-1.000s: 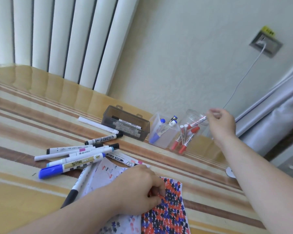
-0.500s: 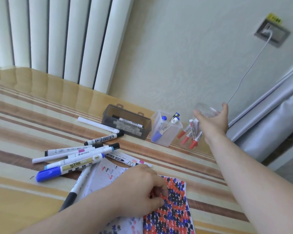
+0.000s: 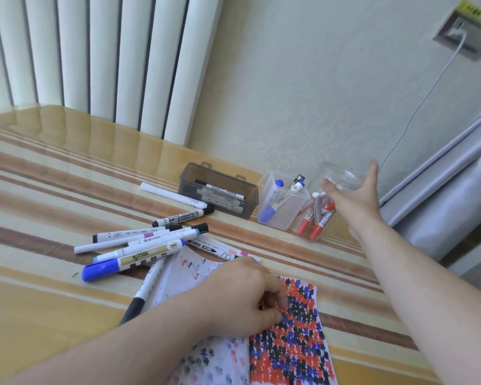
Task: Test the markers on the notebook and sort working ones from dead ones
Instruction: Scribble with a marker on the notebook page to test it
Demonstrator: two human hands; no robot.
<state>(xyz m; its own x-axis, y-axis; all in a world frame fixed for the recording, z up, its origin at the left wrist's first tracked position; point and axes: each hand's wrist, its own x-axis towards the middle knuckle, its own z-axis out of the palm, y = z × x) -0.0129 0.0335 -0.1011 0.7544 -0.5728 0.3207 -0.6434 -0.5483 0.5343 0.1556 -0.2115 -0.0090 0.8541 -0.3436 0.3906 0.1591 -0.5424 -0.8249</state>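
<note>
- Head view: the left hand [image 3: 242, 297] rests curled on the notebook [image 3: 289, 343], its grip holding nothing visible.
- The right hand [image 3: 350, 198], fingers spread, cups a clear jar [image 3: 338, 176] of red markers [image 3: 315, 215].
- Loose markers [image 3: 139, 245] lie on the striped surface [image 3: 39, 190], beside the notebook.

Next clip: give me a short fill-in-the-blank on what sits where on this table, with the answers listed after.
1. The markers in the round clear jar have caps coloured ____.
2. The left hand rests on the ____, which is covered in red, blue and black marks.
3. The square clear cup stands between the jar and the smoky grey ____.
4. The right hand is at the jar's ____, fingers spread.

Answers: red; notebook; box; rim
</note>
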